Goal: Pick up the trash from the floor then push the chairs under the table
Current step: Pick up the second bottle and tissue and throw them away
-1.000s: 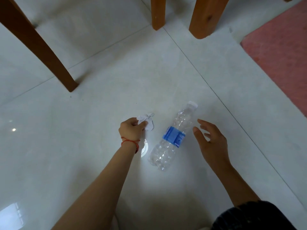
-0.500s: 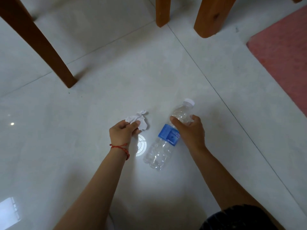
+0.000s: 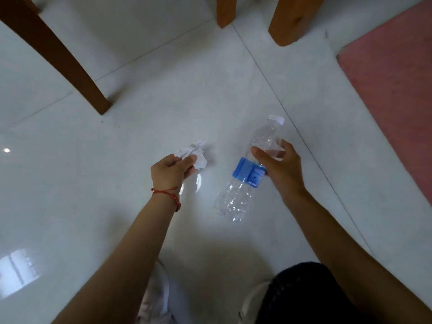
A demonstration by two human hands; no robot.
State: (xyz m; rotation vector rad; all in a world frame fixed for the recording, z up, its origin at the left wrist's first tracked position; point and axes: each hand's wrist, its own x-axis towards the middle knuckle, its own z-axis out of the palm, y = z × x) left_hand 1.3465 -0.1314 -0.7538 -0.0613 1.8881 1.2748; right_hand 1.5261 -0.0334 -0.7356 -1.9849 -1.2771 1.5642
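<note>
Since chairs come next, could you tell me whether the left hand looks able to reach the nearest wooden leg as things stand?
Probably yes: bare floor lies between the left hand and the wooden leg, but its fingers pinch the crumpled paper.

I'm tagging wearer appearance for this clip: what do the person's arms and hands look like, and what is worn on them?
Both forearms are bare, with no sleeves or gloves in view. The left hand has a thin red string bracelet with small beads around its wrist. The right hand and its wrist carry nothing: no watch, ring or band shows.
</note>
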